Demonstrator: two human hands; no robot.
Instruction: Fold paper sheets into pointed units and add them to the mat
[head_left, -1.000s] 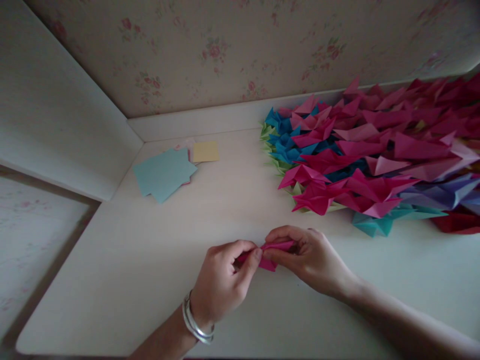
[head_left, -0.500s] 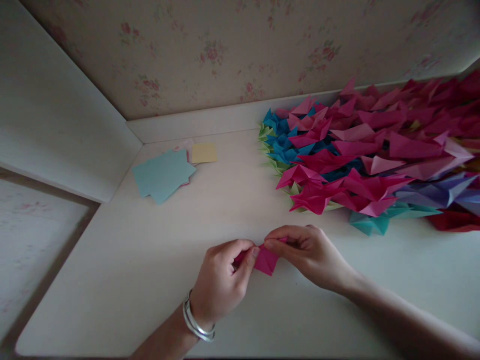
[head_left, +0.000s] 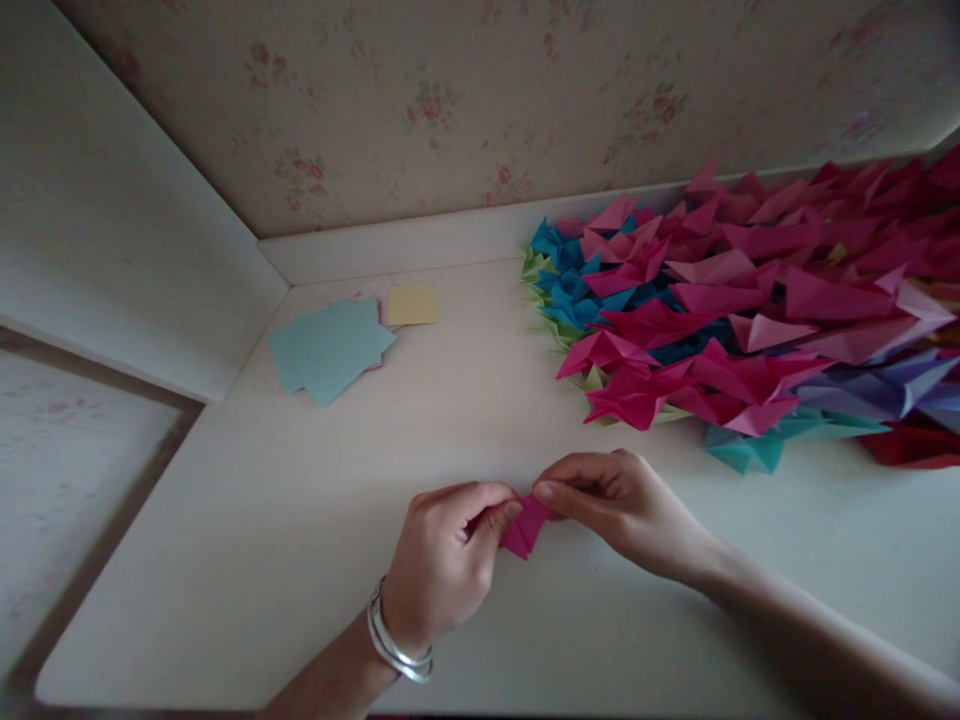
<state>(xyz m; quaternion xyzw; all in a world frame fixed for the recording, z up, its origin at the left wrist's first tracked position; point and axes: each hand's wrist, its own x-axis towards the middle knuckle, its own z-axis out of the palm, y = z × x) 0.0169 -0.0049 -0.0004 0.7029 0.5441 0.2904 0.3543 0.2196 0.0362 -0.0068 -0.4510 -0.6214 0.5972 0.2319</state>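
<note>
White desk (head_left: 262,560), near-left corner rounded. Heap of folded paper pieces (head_left: 720,295), mixed colours, back right. Back left: fanned light-blue sheets (head_left: 334,345), yellow square (head_left: 412,305) just beside. Probably more paper underneath, hard to see.

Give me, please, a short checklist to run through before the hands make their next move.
1. Left hand has a grip on the pink paper: ok, pinched with the thumb on top.
2. Right hand pinches the paper's other side: ok.
3. Folded pile apart from both hands: ok, beyond the right hand.
4. Pale blue sheets out of the way: ok, far left.
5. Hidden creases neat: cannot tell, fingers cover them.
</note>
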